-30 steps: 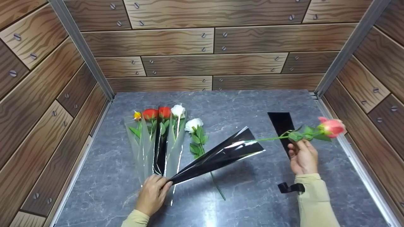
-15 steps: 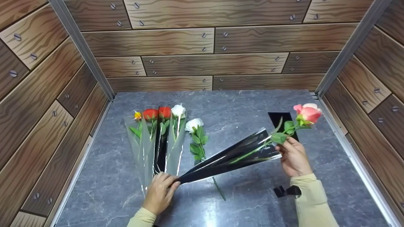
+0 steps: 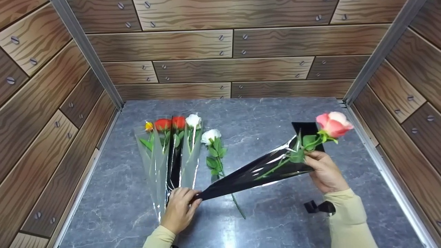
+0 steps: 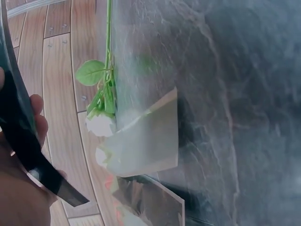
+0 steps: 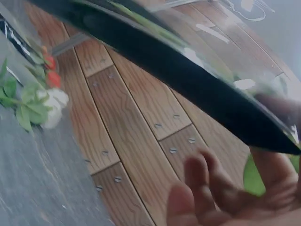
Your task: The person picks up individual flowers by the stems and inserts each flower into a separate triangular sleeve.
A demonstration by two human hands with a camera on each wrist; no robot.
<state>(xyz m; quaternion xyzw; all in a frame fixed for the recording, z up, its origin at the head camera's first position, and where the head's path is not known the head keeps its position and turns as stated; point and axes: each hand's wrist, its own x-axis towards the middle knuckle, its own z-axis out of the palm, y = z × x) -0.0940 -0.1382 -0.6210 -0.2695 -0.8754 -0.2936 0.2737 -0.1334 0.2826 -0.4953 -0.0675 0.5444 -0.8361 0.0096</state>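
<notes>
My left hand [image 3: 180, 208] pinches the narrow end of a black-backed clear flower sleeve [image 3: 237, 177], which slants up to the right above the table. At its wide mouth, my right hand [image 3: 325, 172] holds a pink rose [image 3: 334, 124] by the upper stem and leaves. The rose's lower stem lies inside the sleeve; its bloom sticks out past the rim. In the left wrist view the sleeve's tapered black tip [image 4: 35, 157] runs across the left palm. The right wrist view shows the sleeve's dark side [image 5: 164, 70] above the right hand's curled fingers.
An unwrapped white rose [image 3: 211, 136] lies partly beneath the raised sleeve. To its left is a row of several wrapped flowers, including a red rose [image 3: 162, 124] and a white one [image 3: 193, 120]. A flat black sleeve [image 3: 303, 128] lies behind my right hand. Wood-patterned walls [image 3: 193, 44] enclose the table.
My right hand has moved left, bringing the pink rose's stem deeper into the sleeve. My left hand and the sleeve have shifted slightly right.
</notes>
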